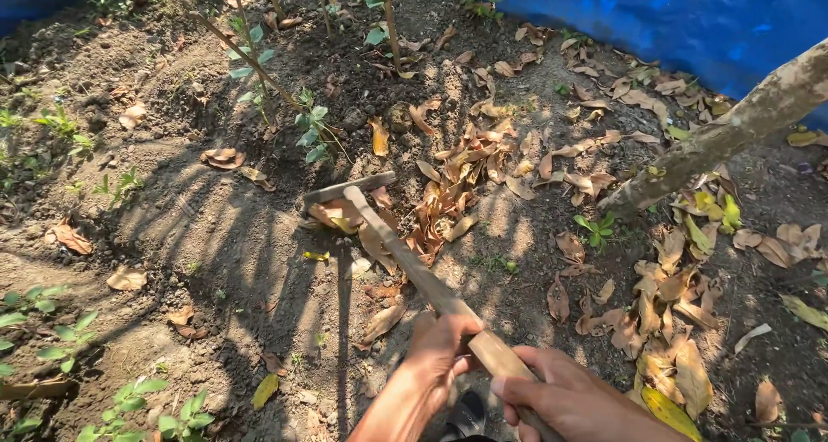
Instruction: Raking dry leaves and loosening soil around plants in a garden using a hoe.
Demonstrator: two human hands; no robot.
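Fingers (448,343) of your left hand (435,356) wrap tight round the wooden handle (414,269) of the hoe, clamped on it from the left side. Your right hand (573,399) grips the same handle just behind, lower in frame, fingers curled closed round the shaft, thumb side up. Both hands close together, nearly touching along the handle.

Handle runs up and left from your hands to the hoe head (349,188), which sits on the bare soil (190,226), blade edge-on, beside a pile of dry brown leaves (457,179). Head's shadow falls straight down toward you.

Small green seedling (312,131) stands just beyond the head, thin sticks leaning above it. Slanted tree trunk (733,131) at right, more dry leaves scattered beneath. Blue tarp (690,19) across the top right. Low green weeds (52,330) at left edge. Dark shoe tip (466,416) shows under your hands, partly hidden.
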